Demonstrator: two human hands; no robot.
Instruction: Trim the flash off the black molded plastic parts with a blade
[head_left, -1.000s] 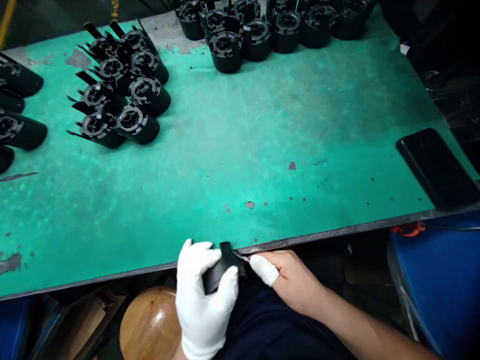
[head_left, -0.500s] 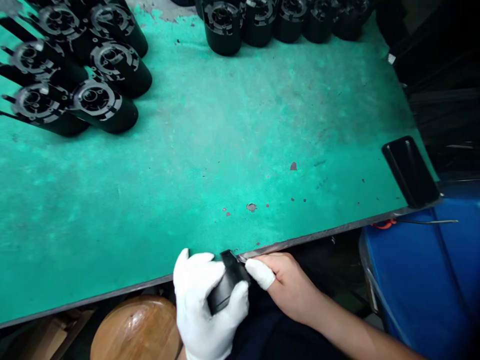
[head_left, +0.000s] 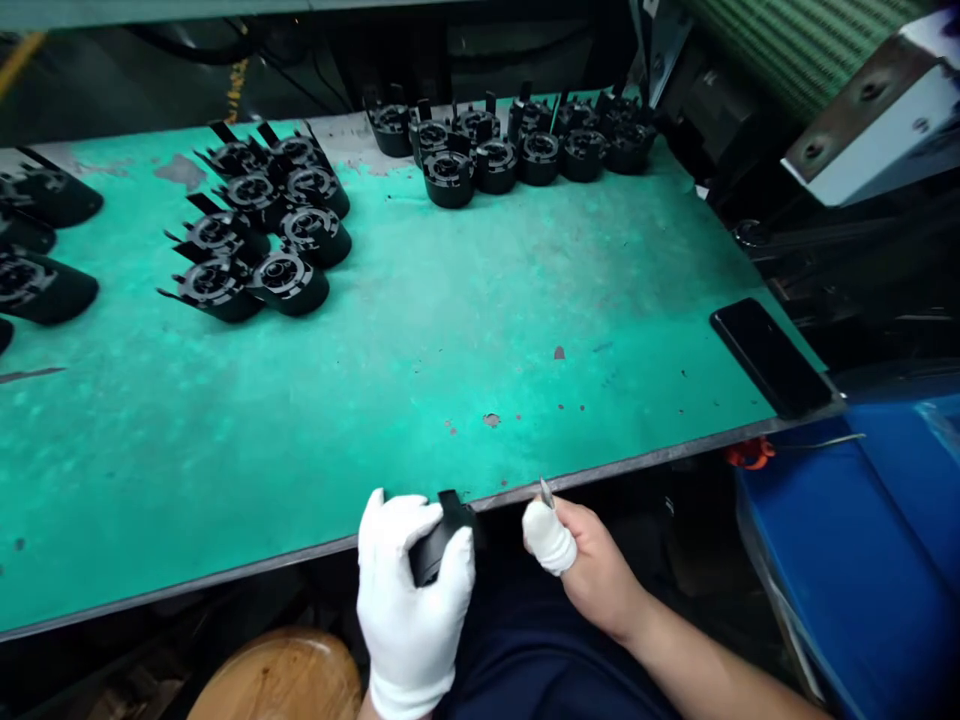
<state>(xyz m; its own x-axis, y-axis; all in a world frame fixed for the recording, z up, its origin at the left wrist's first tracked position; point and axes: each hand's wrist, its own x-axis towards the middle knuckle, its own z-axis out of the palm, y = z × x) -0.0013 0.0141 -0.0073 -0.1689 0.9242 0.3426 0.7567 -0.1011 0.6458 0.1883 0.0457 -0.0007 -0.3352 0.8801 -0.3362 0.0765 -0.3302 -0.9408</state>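
My left hand [head_left: 415, 590], in a white glove, is closed round a black plastic part [head_left: 436, 548] at the table's front edge. A flat tab on the part stands up past the fingers, and the palm side of the part is hidden. To the right, apart from the part, my right hand [head_left: 589, 565] is bare except for a white cover on the thumb. Thumb and fingers pinch a small metal blade [head_left: 547, 493], its pointed tip sticking up. Whatever handle it has is hidden in the fist.
Round black plastic housings [head_left: 287, 280] stand in groups at the back and left of the green table [head_left: 450, 340]. A black phone [head_left: 772, 358] lies at the right corner, above a blue bin [head_left: 862, 530]. A wooden stool [head_left: 281, 680] is below the front edge.
My right hand with the blade has drawn away to the right from the black part. My left hand still grips the part. The head view has tilted up, showing more of the table's back.
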